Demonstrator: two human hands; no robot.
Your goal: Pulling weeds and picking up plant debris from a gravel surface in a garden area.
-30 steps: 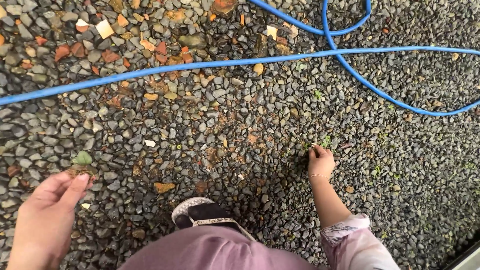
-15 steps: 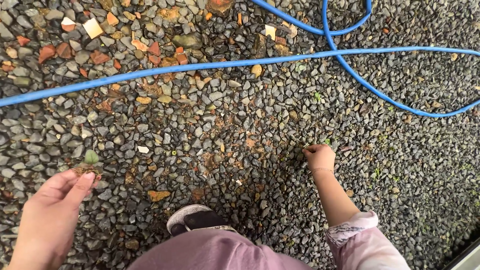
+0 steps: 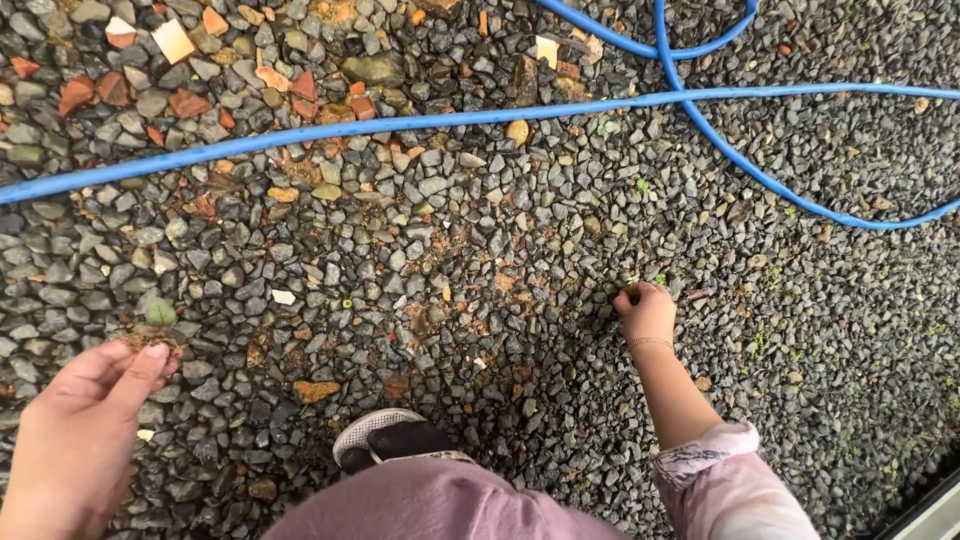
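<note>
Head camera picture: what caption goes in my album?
Left hand holds a seedling; right hand pinches gravel weeds.

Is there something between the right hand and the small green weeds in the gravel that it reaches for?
Nothing visible. The right hand is down on the gravel, fingertips at the small green weeds. The blue hose lies farther away.

Soft, even daylight is being cast over the gravel (image 3: pixel 480 240); no glare is being thrown back, and no hard shadows are being laid; only a faint dark patch is being spread near the shoe (image 3: pixel 385 437); the far stones are being rendered sharply; the left hand (image 3: pixel 75 440) at the near edge is being softened slightly; the blue hose (image 3: pixel 400 125) is being bowed by lens distortion toward the edges.
</note>
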